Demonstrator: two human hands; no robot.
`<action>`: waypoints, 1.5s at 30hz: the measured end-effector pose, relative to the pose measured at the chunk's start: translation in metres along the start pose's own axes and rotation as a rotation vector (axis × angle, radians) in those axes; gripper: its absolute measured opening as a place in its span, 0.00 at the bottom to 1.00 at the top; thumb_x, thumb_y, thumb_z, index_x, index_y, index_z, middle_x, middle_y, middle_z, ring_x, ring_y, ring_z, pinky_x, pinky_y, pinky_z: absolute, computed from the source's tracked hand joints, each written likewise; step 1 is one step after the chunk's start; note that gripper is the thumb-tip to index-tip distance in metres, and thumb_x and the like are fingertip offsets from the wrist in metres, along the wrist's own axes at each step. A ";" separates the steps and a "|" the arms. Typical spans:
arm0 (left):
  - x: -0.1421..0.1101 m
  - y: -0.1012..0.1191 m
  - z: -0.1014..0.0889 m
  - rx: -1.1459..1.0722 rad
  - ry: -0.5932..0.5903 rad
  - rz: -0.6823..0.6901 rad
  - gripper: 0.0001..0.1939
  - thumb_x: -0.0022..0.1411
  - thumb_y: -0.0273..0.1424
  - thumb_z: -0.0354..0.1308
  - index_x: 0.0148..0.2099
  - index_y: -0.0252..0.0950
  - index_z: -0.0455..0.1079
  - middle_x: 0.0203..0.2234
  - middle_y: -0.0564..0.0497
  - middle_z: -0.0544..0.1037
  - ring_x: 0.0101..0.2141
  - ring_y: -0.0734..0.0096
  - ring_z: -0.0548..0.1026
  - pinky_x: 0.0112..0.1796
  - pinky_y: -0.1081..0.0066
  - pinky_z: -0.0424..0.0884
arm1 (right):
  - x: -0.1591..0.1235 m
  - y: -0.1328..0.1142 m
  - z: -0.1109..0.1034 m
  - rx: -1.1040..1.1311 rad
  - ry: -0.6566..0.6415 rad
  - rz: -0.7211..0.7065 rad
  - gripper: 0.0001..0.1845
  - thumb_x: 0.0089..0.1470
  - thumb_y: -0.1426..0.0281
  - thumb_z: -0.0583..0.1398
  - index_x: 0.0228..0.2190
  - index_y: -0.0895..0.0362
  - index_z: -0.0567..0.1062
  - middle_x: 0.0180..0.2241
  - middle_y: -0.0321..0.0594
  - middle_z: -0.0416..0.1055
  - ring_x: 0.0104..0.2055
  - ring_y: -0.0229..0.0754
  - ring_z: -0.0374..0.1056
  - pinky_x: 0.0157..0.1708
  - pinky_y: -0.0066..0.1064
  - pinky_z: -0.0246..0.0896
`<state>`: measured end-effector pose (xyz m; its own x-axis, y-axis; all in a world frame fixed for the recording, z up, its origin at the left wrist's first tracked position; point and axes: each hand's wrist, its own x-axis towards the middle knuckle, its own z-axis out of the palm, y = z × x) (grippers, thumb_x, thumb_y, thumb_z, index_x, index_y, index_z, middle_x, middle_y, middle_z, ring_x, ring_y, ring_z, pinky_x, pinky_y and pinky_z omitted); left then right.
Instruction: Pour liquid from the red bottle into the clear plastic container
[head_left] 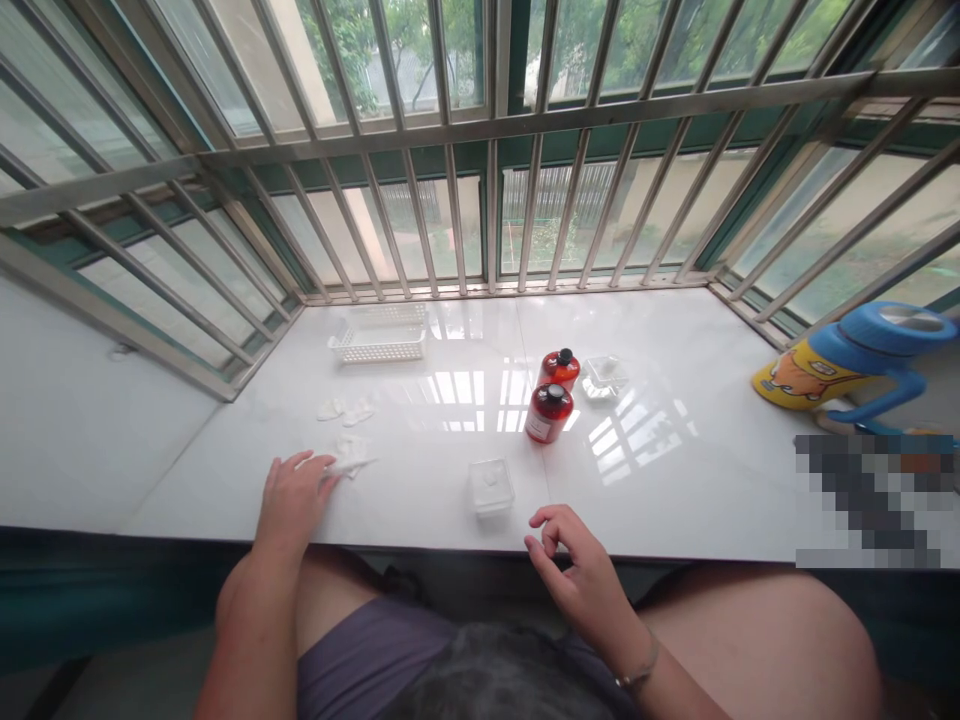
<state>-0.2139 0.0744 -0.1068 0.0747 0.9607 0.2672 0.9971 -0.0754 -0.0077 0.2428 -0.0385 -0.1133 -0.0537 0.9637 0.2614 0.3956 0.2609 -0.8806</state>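
My left hand (291,497) lies on the white window ledge (675,470), its fingers flat and touching a small white piece (351,452). Two more white pieces (346,409) lie a little farther back. My right hand (574,570) hovers at the ledge's front edge with fingers loosely curled and nothing visible in them. A small clear lidded box (491,485) sits between my hands. Behind it stand two red bottles with black caps (553,397), one in front of the other, beside a clear square dish (604,377).
A white slotted basket (379,333) sits at the back left. A blue and yellow watering can (855,365) stands at the right, above a blurred patch. Metal window bars (487,130) enclose the ledge on three sides. My knees are below the front edge.
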 end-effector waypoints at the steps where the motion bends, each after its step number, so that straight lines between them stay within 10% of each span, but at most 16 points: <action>1: 0.000 0.000 -0.001 -0.001 -0.001 0.013 0.15 0.69 0.35 0.54 0.52 0.39 0.77 0.49 0.40 0.86 0.61 0.44 0.75 0.70 0.39 0.54 | 0.000 -0.001 0.002 -0.010 0.005 -0.014 0.15 0.71 0.65 0.59 0.31 0.49 0.62 0.43 0.45 0.75 0.47 0.52 0.74 0.45 0.44 0.72; 6: -0.002 0.020 -0.020 0.005 0.103 0.037 0.16 0.72 0.34 0.52 0.52 0.38 0.79 0.47 0.42 0.86 0.58 0.45 0.77 0.72 0.39 0.51 | 0.010 -0.001 0.012 -0.099 0.079 -0.078 0.08 0.67 0.65 0.64 0.43 0.48 0.69 0.55 0.52 0.73 0.58 0.59 0.71 0.56 0.57 0.72; 12: 0.004 0.101 -0.068 -0.098 0.296 0.333 0.14 0.76 0.27 0.55 0.56 0.42 0.78 0.51 0.49 0.86 0.58 0.53 0.78 0.74 0.41 0.51 | 0.036 0.008 0.028 -0.194 0.062 -0.112 0.41 0.62 0.61 0.70 0.69 0.50 0.60 0.68 0.56 0.64 0.71 0.63 0.63 0.68 0.63 0.65; 19: 0.007 0.184 -0.096 -0.207 0.352 0.651 0.19 0.73 0.19 0.57 0.61 0.39 0.76 0.56 0.49 0.85 0.61 0.54 0.76 0.76 0.40 0.44 | 0.043 0.006 0.038 -0.226 0.062 -0.163 0.44 0.62 0.64 0.70 0.72 0.51 0.57 0.70 0.56 0.62 0.72 0.64 0.60 0.70 0.64 0.62; 45: 0.006 0.227 -0.080 -0.246 0.314 0.823 0.12 0.72 0.23 0.61 0.55 0.36 0.78 0.56 0.44 0.84 0.63 0.55 0.76 0.77 0.40 0.37 | 0.035 0.006 0.031 -0.179 0.034 -0.174 0.39 0.65 0.67 0.67 0.70 0.50 0.58 0.69 0.55 0.62 0.72 0.60 0.60 0.70 0.62 0.62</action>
<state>0.0116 0.0418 -0.0302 0.7177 0.4644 0.5190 0.5972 -0.7937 -0.1156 0.2149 -0.0010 -0.1221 -0.1059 0.9019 0.4188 0.5391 0.4060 -0.7379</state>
